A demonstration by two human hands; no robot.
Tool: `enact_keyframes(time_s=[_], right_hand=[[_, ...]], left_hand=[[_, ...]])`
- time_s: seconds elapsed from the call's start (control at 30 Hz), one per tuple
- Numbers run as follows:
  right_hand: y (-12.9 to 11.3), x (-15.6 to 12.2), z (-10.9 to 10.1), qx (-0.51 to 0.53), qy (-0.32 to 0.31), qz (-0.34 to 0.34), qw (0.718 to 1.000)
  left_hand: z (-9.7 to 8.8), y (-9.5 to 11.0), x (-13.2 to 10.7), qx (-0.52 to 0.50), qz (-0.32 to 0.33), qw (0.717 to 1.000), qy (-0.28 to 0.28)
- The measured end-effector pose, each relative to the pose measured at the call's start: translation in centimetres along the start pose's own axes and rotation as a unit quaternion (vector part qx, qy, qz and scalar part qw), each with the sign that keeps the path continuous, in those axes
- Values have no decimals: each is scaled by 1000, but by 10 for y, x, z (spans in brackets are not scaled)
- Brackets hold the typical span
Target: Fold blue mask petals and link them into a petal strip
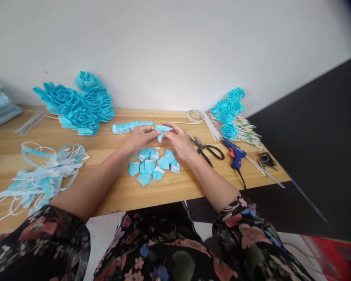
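Between my two hands is a light blue folded piece of fabric point(163, 128), pinched in the fingertips and raised over the table. My left hand point(142, 137) grips its left side, with the fingers closed. On the other side my right hand point(178, 138) pinches the same piece. Below them lies a loose group of folded blue petals point(148, 166), some with white tape strips on them. Just behind my left hand runs a row of overlapping folded blue pieces point(128, 127).
Blue flowers point(86, 105) stand at the back left, smaller blue flowers point(229, 109) at the back right. Cut mask scraps point(49, 175) lie left. To the right are scissors point(206, 147), a blue glue gun point(236, 154) with its cord, a tape roll point(195, 116) and black clips point(266, 160).
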State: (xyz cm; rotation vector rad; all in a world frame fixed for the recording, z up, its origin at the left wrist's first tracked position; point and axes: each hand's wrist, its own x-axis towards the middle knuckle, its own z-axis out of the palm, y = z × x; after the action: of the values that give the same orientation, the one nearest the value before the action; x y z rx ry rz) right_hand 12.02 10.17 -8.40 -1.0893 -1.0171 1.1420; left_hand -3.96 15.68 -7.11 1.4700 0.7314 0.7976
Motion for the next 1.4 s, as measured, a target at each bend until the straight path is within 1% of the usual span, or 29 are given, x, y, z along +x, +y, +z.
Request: enact_keyframes(time_s=[0.13,0.3,0.5,0.6,0.7,0.83,0.97,1.03,1.1,1.17,1.23,1.33,1.4], right_hand=[[-1,-1,0,-25,-3,-2,1000],[-1,-2,0,-42,-13,-4,999],[-1,-3,-1,-24,-55,-3,998],[-3,-4,1,-67,-24,-6,997],[-7,-5,2,-98,0,-10,995],[-8,-5,1,-111,-1,-17,994],[-6,-4,0,-119,-18,-23,992],[-5,-4,0,-122,-26,-39,991],[-6,-3,-1,-129,-18,-75,989],[-7,-4,-2,-159,10,-130,979],[-8,-5,-3,-221,42,-196,955],[-8,-6,-3,-341,49,-276,897],[-8,-7,-2,-405,34,-304,862]], left_hand=[[2,1,-1,-22,-1,1000,13],[3,-2,0,-24,-1,1000,20],[3,-5,2,-22,10,999,29],[3,-5,2,-25,12,999,29],[2,-7,2,-31,0,999,16],[0,-9,2,-42,-21,999,0],[0,-7,2,-36,-16,999,3],[0,-6,3,-54,-15,998,11],[-1,-6,4,-90,-21,995,26],[-2,-5,5,-132,-29,990,45],[-4,-4,6,-169,-38,983,60],[-4,-3,6,-207,-45,975,67],[-3,-2,6,-213,-45,974,65]])
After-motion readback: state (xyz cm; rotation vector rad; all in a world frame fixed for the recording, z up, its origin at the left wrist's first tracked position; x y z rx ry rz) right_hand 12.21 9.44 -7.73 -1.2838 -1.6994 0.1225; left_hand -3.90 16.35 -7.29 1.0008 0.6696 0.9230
